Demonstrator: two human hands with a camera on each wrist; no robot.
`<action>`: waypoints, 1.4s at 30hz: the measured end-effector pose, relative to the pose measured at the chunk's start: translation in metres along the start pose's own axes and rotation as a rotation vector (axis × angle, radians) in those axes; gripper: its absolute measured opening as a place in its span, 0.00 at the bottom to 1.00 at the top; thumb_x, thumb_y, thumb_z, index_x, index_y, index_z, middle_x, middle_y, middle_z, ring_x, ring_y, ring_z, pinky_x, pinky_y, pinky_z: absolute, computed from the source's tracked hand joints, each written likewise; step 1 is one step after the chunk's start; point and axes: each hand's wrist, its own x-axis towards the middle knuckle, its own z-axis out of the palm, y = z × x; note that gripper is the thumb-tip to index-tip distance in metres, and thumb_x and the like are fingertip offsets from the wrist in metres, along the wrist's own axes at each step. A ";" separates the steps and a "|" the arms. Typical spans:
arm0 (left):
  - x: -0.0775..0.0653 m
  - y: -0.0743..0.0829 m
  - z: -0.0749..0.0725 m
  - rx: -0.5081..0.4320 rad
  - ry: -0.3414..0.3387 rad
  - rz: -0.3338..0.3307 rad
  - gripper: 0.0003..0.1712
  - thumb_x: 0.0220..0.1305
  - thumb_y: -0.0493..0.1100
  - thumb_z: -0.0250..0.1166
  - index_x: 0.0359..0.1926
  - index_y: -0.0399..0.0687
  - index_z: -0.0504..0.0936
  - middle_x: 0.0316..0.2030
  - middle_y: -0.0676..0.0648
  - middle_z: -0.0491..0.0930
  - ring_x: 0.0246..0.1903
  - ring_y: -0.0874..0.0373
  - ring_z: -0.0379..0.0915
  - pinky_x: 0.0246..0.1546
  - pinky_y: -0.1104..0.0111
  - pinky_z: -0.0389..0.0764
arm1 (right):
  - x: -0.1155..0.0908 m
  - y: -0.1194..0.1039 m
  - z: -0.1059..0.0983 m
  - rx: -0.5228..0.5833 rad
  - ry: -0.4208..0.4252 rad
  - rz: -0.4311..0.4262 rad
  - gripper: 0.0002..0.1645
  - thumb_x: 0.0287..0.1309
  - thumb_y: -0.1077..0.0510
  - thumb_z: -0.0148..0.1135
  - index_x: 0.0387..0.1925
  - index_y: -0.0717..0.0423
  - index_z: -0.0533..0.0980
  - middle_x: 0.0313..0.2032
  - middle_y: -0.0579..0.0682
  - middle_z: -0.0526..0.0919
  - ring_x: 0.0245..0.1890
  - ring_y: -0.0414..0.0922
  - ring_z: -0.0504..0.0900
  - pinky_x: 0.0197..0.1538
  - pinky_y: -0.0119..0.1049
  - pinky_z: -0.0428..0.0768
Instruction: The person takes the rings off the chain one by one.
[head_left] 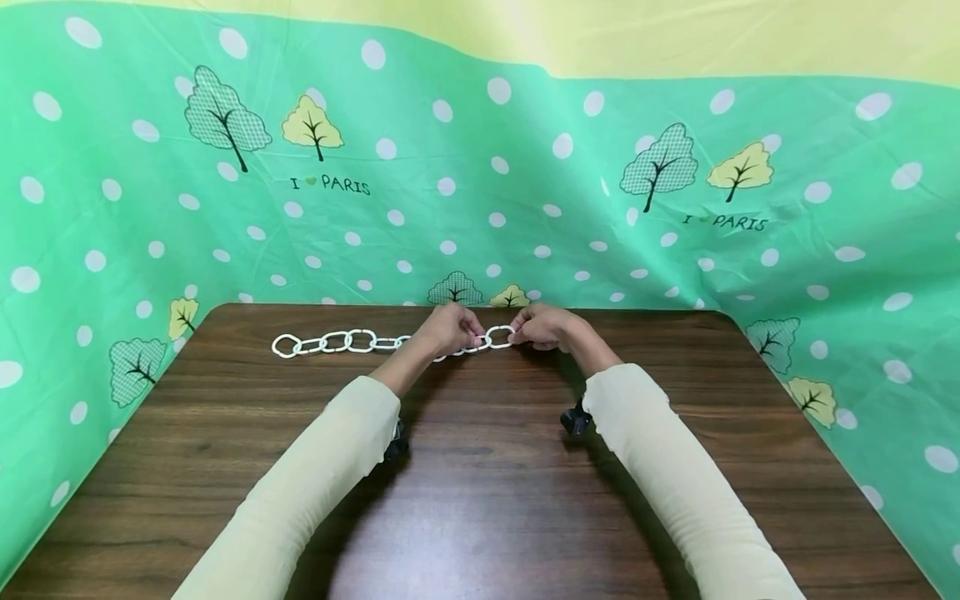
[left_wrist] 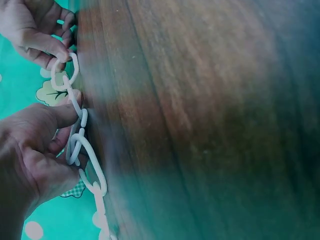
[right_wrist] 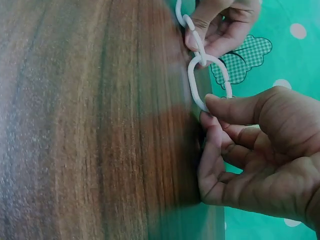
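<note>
A chain of white oval links point(head_left: 335, 341) stretches across the back of the wooden table, its left part lying on the wood. My right hand point(head_left: 542, 326) pinches the end link point(right_wrist: 193, 82) between thumb and fingertips at the chain's right end. The neighbouring link point(left_wrist: 73, 98) is pinched by my left hand point(head_left: 450, 327), just left of the right one. In the left wrist view more links point(left_wrist: 91, 157) run past the left palm and down along the table. Part of the chain behind the left hand is hidden in the head view.
The dark wooden table point(head_left: 480, 467) ends close behind both hands. A green cloth point(head_left: 450, 150) with white dots and printed trees hangs along its back and sides. Black wrist devices point(head_left: 576, 418) sit under both pale sleeves point(head_left: 660, 450).
</note>
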 end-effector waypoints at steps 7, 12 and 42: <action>0.014 -0.013 0.005 0.049 0.010 0.044 0.03 0.74 0.36 0.71 0.39 0.42 0.88 0.35 0.47 0.89 0.38 0.58 0.81 0.46 0.67 0.82 | -0.002 0.000 -0.005 0.043 -0.013 -0.008 0.06 0.81 0.62 0.65 0.49 0.59 0.75 0.39 0.47 0.78 0.35 0.39 0.75 0.44 0.29 0.81; 0.048 -0.050 0.026 0.139 0.031 0.045 0.05 0.76 0.42 0.65 0.39 0.51 0.84 0.37 0.52 0.87 0.43 0.56 0.82 0.51 0.64 0.84 | 0.000 0.010 -0.008 0.154 -0.031 -0.024 0.06 0.80 0.66 0.64 0.51 0.61 0.75 0.45 0.51 0.88 0.42 0.41 0.81 0.45 0.30 0.86; 0.059 -0.070 0.030 0.058 0.068 0.002 0.08 0.75 0.52 0.74 0.36 0.62 0.94 0.34 0.59 0.91 0.40 0.59 0.86 0.45 0.65 0.85 | -0.021 0.015 0.013 0.051 0.219 -0.427 0.14 0.78 0.68 0.65 0.56 0.77 0.83 0.47 0.72 0.92 0.47 0.62 0.96 0.52 0.49 0.95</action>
